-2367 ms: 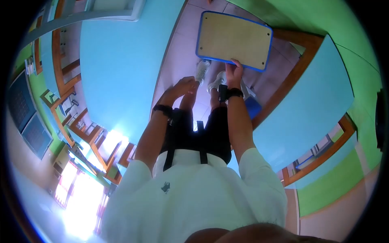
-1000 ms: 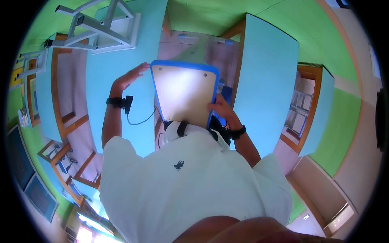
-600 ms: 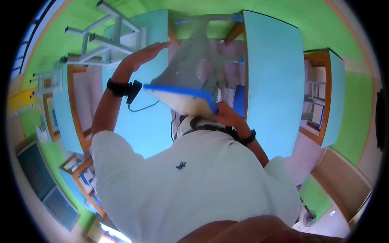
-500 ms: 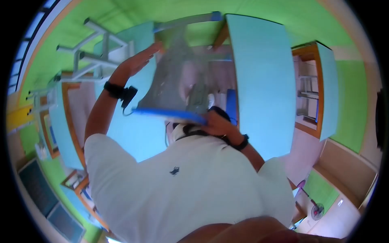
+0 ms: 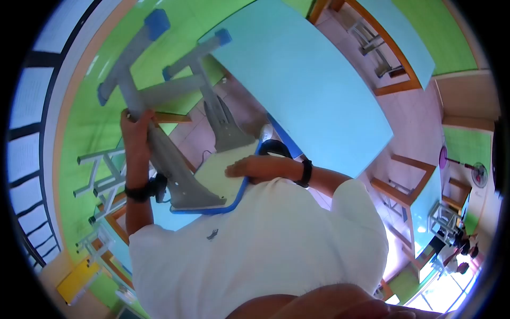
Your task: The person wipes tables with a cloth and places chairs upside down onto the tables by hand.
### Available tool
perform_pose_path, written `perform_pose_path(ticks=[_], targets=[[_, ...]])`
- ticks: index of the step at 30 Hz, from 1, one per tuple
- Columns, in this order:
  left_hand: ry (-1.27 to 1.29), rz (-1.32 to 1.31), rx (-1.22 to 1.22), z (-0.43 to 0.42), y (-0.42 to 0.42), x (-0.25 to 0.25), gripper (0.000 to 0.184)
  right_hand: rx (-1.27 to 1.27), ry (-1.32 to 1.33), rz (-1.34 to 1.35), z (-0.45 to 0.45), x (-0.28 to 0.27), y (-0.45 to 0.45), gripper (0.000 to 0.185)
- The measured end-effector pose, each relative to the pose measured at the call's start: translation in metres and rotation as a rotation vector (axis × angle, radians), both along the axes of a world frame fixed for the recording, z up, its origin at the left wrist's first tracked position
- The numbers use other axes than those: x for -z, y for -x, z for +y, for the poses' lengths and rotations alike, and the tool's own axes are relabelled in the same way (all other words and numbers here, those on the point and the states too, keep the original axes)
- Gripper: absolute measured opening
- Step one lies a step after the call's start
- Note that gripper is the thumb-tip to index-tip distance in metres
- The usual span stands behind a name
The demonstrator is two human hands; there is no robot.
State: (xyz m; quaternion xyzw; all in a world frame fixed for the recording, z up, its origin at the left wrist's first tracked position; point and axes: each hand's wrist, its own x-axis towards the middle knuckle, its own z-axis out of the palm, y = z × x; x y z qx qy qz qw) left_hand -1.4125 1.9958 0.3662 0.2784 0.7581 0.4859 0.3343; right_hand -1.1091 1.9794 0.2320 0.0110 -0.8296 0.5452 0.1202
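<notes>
Stool [image 5: 172,89] upturned, grey legs [image 5: 169,155], blue feet [image 5: 158,24], pale blue-edged seat [image 5: 217,164], left hand [image 5: 137,126] grasping leg, right hand [image 5: 254,167] gripping seat edge

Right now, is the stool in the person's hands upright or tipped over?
Tipped over: the stool has its blue feet up in the air, and we see the seat's underside.

Stool [image 5: 212,169] before shirt [image 5: 265,250], desk [image 5: 308,85] right of stool, fan [image 5: 479,174] farther right

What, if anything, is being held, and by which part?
A stool: the left hand holds one gray leg, and the right hand grips the blue-rimmed seat at its edge, fingers over the underside.
</notes>
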Motion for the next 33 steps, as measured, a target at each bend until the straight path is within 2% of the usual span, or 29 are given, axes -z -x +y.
perform_pose_path(ticks=[1,3,5,8,10,12,13,14,15,19,22,24,29,31,33], targets=[[-0.045,0.056,-0.013,0.004,-0.014,-0.016,0.048,0.017,-0.004,0.001,0.003,-0.002,-0.006,0.053],[-0.105,0.116,0.003,0.015,-0.037,-0.033,0.046,0.125,-0.212,0.085,0.011,-0.004,-0.016,0.051],[-0.211,0.153,0.098,0.044,-0.053,-0.042,0.043,0.186,-0.24,0.041,0.032,0.01,-0.021,0.05],[-0.387,0.247,0.26,0.073,-0.077,-0.045,0.039,0.344,-0.502,-0.001,0.057,0.023,-0.031,0.055],[-0.487,0.307,0.356,0.088,-0.097,-0.05,0.037,0.462,-0.576,0.001,0.069,0.027,-0.044,0.051],[-0.511,0.239,0.398,0.094,-0.123,-0.057,0.038,0.628,-0.68,0.015,0.072,0.036,-0.052,0.044],[-0.426,0.256,0.44,0.098,-0.126,-0.059,0.044,0.651,-0.703,-0.031,0.077,0.031,-0.057,0.047],[-0.478,0.244,0.468,0.103,-0.136,-0.06,0.051,0.688,-0.745,-0.075,0.08,0.031,-0.061,0.049],[-0.482,0.338,0.502,0.115,-0.142,-0.051,0.05,0.75,-0.798,-0.135,0.087,0.034,-0.069,0.052],[-0.535,0.257,0.645,0.141,-0.158,-0.038,0.052,0.924,-0.74,-0.237,0.081,0.048,-0.064,0.055],[-0.479,0.097,0.792,0.154,-0.142,-0.026,0.056,0.956,-0.74,-0.371,0.083,0.068,-0.038,0.059],[-0.464,-0.049,0.951,0.16,-0.126,-0.011,0.061,1.113,-0.726,-0.455,0.079,0.085,-0.028,0.06],[-0.394,-0.116,1.107,0.201,-0.11,0.023,0.064,1.185,-0.716,-0.532,0.098,0.118,-0.022,0.061],[-0.52,-0.088,1.16,0.206,-0.11,0.034,0.065,1.202,-0.804,-0.62,0.103,0.134,-0.018,0.063],[-0.534,-0.096,1.217,0.229,-0.097,0.059,0.066,1.191,-0.896,-0.714,0.118,0.169,-0.006,0.066]])
